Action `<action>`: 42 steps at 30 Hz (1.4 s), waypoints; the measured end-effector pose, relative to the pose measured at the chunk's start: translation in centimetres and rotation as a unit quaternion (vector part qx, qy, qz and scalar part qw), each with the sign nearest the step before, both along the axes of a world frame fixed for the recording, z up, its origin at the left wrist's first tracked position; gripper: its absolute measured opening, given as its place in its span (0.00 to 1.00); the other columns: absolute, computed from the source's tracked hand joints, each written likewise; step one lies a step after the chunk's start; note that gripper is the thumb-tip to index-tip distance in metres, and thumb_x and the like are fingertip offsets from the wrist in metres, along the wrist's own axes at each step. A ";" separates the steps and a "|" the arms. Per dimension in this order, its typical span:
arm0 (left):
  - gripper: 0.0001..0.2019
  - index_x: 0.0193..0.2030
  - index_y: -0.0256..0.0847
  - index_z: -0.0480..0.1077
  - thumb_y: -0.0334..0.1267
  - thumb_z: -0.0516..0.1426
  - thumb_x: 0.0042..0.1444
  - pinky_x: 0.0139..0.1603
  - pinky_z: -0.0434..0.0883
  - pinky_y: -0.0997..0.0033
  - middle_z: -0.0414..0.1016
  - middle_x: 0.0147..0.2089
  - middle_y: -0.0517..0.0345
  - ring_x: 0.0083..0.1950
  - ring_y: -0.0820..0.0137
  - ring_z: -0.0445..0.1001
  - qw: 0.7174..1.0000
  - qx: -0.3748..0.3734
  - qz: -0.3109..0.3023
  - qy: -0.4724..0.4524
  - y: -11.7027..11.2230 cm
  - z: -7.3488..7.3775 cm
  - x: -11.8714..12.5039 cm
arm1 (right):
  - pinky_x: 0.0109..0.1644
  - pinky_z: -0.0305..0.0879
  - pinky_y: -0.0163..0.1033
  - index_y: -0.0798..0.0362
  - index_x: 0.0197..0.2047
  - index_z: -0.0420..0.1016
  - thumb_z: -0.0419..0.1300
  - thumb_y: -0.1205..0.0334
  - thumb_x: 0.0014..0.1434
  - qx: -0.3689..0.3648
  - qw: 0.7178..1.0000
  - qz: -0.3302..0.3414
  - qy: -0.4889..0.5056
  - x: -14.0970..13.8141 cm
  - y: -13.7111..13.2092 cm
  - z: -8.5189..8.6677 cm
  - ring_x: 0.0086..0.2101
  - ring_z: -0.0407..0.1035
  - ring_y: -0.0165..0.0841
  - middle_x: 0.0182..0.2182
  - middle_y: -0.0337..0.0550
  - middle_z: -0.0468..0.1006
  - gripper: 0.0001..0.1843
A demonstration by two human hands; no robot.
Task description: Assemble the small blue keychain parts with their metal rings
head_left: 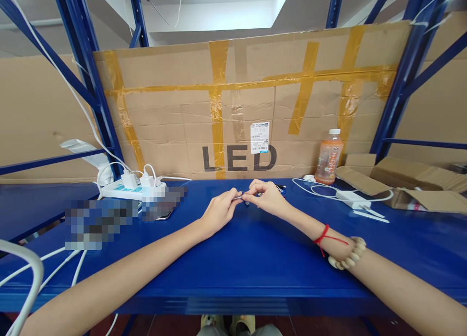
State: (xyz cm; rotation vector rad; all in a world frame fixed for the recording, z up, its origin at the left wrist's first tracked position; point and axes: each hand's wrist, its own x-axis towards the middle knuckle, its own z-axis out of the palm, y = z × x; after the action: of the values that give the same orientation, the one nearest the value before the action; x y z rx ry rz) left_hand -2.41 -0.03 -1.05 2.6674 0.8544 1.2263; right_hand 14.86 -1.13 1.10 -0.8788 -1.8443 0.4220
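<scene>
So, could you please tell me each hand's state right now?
Left hand: closed, pinching a small thin item.
Right hand: closed in a pinch at that item's end; exact grip too small to tell.

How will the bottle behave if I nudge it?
The bottle may tip if pushed near its cap, since it stands upright and is taller than wide. It would probably roll once down, given its rounded body. Orange liquid probably gives it heft.

Seeing smooth, glossy, metal-looking shelf (255,258) below the left hand (221,213)! Now shiny tape (219,63) over matt cardboard (164,127) beyond it, and smooth plastic bottle (328,158) right of the right hand (269,198)!
</scene>
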 end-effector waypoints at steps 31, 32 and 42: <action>0.11 0.35 0.41 0.57 0.46 0.44 0.57 0.33 0.61 0.75 0.65 0.30 0.62 0.30 0.74 0.65 0.989 -0.130 0.068 -0.032 0.8 0.6 0.5 | 0.32 0.60 0.35 0.47 0.34 0.76 0.53 0.63 0.52 -0.050 0.874 -0.368 -0.314 7.6 2.1 1.1 0.36 0.69 0.34 0.33 0.37 0.77 0.10; 0.11 0.35 0.41 0.56 0.46 0.44 0.57 0.32 0.61 0.76 0.65 0.30 0.63 0.30 0.75 0.65 0.989 -0.129 0.069 -0.030 0.9 0.5 0.5 | 0.33 0.60 0.34 0.46 0.34 0.76 0.53 0.66 0.51 -0.060 0.871 -0.363 -0.325 7.5 2.1 1.0 0.37 0.69 0.34 0.34 0.36 0.77 0.12; 0.06 0.32 0.42 0.53 0.41 0.46 0.55 0.29 0.59 0.75 0.64 0.29 0.64 0.27 0.74 0.64 0.987 -0.123 0.099 0.012 1.3 0.1 0.4 | 0.34 0.61 0.33 0.47 0.40 0.75 0.52 0.76 0.45 -0.117 0.807 -0.391 -0.426 8.2 2.3 1.0 0.41 0.68 0.36 0.39 0.40 0.76 0.22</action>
State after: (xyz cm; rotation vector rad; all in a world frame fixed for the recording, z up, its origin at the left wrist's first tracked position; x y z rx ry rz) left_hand -2.00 1.27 -0.96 2.4528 1.2141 1.0469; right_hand 23.08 1.19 2.09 -2.1387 -1.9669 -0.3577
